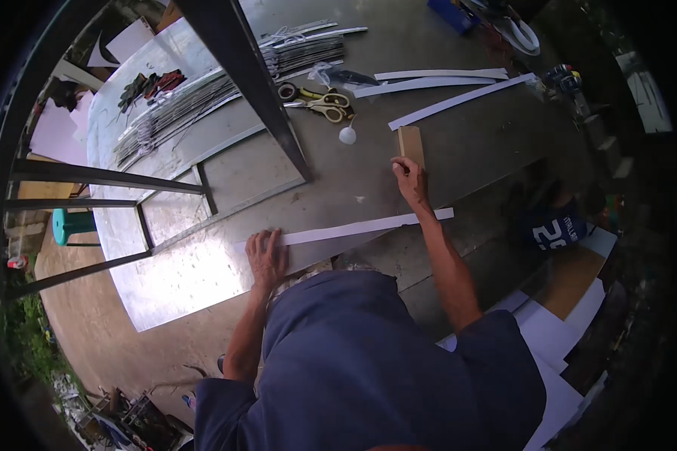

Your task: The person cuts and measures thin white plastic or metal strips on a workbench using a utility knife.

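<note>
A long white strip (361,227) lies along the near edge of the metal table (323,180). My left hand (267,258) rests on the strip's left end, palm down with its fingers laid on the surface. Further out, my right hand (411,184) is closed at the near end of a flat tan block (410,143), which may be wood or cardboard. The right forearm passes over the strip's right part. Beyond the block, another white strip (462,101) lies slanted, and more white strips (436,84) lie behind it.
Scissors (331,107), a roll of tape (287,92) and a small white round piece (347,135) lie ahead. A dark metal frame (252,83) stands on the left. Bundled metal slats (180,113), gloves (150,86), a power tool (563,79) and a green stool (71,224) are around.
</note>
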The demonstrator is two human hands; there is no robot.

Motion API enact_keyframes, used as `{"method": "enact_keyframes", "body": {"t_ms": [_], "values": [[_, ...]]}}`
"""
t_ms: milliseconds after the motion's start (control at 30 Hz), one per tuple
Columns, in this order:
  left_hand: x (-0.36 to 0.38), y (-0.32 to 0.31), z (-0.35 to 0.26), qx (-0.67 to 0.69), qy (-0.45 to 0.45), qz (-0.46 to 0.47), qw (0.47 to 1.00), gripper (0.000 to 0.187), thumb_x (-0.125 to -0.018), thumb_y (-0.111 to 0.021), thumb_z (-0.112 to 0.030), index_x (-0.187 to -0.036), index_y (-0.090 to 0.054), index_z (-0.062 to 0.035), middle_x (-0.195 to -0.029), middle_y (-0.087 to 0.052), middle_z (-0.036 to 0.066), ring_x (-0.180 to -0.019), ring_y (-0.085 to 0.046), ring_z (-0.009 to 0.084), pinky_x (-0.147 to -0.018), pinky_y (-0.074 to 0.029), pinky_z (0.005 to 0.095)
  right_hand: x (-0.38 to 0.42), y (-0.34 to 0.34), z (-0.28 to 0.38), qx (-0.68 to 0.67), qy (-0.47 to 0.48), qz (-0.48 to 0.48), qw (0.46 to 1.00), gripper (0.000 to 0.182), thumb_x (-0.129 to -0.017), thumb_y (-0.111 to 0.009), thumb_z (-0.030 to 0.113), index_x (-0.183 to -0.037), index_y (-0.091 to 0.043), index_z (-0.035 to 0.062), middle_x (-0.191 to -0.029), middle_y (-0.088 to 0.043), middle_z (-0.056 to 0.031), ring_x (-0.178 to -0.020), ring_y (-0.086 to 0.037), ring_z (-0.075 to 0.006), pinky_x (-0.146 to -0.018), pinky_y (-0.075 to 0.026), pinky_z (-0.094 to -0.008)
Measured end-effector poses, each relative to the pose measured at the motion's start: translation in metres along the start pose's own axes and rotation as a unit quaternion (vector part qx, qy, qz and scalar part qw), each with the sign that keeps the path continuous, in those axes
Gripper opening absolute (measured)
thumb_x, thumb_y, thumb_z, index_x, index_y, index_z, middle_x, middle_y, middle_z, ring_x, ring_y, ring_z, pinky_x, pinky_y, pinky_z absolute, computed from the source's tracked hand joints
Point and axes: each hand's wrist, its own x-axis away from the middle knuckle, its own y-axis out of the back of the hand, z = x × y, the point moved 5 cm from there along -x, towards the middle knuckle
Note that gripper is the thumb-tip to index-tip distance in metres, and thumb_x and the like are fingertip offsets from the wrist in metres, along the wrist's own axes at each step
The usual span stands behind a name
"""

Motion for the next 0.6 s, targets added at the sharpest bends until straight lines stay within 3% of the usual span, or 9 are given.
{"method": "enact_keyframes", "body": {"t_ms": [67, 133, 233, 367, 467, 533, 600], "values": [[0.002, -0.011, 0.005, -0.016, -0.002, 0.001, 1.0, 0.053, -0.087, -0.069, -0.028, -0.137, -0.06, -0.0128, -0.132, -0.053, 0.017, -0.129, -0.044, 0.0414, -0.112, -0.031, 0.0557, 0.012, 0.001, 0.02, 0.024, -0.008, 0.003, 1.0, 0.02, -0.096, -0.065, 0.015, -0.108, -0.072, 0.0012, -0.095, -0.074, -0.0126, -0.085, -0.071, -0.0217, -0.079, -0.054, -0.0336], [0.001, -0.01, 0.004, -0.016, 0.004, 0.008, 1.0, 0.05, -0.088, -0.068, -0.029, -0.135, -0.061, -0.0138, -0.132, -0.053, 0.017, -0.129, -0.044, 0.0416, -0.112, -0.031, 0.0557, 0.026, -0.005, 0.02, -0.019, 0.031, -0.02, 0.999, 0.014, -0.094, -0.064, 0.012, -0.099, -0.071, 0.0026, -0.089, -0.072, -0.0145, -0.081, -0.071, -0.0307, -0.073, -0.054, -0.0386], [0.004, -0.011, 0.005, -0.011, 0.003, 0.004, 1.0, 0.048, -0.09, -0.067, -0.03, -0.135, -0.061, -0.014, -0.131, -0.053, 0.017, -0.129, -0.044, 0.041, -0.112, -0.031, 0.0546, 0.059, -0.001, 0.018, -0.014, -0.008, -0.027, 1.0, 0.012, -0.094, -0.064, 0.012, -0.099, -0.071, 0.0031, -0.088, -0.071, -0.0135, -0.079, -0.07, -0.0305, -0.072, -0.054, -0.038], [0.004, -0.009, 0.01, -0.019, -0.012, 0.004, 1.0, 0.047, -0.091, -0.066, -0.032, -0.135, -0.062, -0.0136, -0.131, -0.054, 0.017, -0.128, -0.045, 0.0401, -0.112, -0.031, 0.0529, 0.106, 0.029, -0.004, 0.01, -0.098, -0.056, 0.994, 0.017, -0.096, -0.065, 0.013, -0.106, -0.073, 0.0032, -0.099, -0.074, -0.0102, -0.084, -0.071, -0.0222, -0.075, -0.054, -0.0334], [0.002, -0.007, 0.003, 0.002, -0.004, -0.004, 1.0, 0.045, -0.092, -0.067, -0.031, -0.133, -0.064, -0.0142, -0.129, -0.055, 0.017, -0.128, -0.046, 0.0387, -0.11, -0.032, 0.0528, 0.123, 0.068, -0.023, -0.012, -0.069, -0.116, 0.991, 0.014, -0.095, -0.063, 0.008, -0.102, -0.072, 0.0001, -0.091, -0.072, -0.0116, -0.079, -0.067, -0.0218, -0.073, -0.053, -0.0336], [0.0, -0.001, 0.0, -0.007, -0.021, -0.001, 1.0, 0.044, -0.091, -0.07, -0.027, -0.133, -0.064, -0.015, -0.127, -0.057, 0.015, -0.128, -0.047, 0.0371, -0.11, -0.033, 0.0525, 0.12, 0.102, -0.046, -0.01, -0.147, -0.088, 0.985, 0.015, -0.095, -0.062, 0.007, -0.102, -0.071, -0.0015, -0.094, -0.071, -0.0117, -0.08, -0.066, -0.0203, -0.074, -0.053, -0.033], [0.001, -0.008, 0.004, -0.016, -0.03, -0.004, 0.999, 0.045, -0.089, -0.072, -0.025, -0.132, -0.064, -0.0149, -0.126, -0.057, 0.015, -0.126, -0.048, 0.0363, -0.109, -0.034, 0.0521, 0.109, 0.135, -0.098, -0.014, -0.141, -0.125, 0.982, 0.015, -0.094, -0.062, 0.006, -0.104, -0.071, -0.0007, -0.096, -0.071, -0.01, -0.082, -0.066, -0.0196, -0.076, -0.053, -0.033]]}}
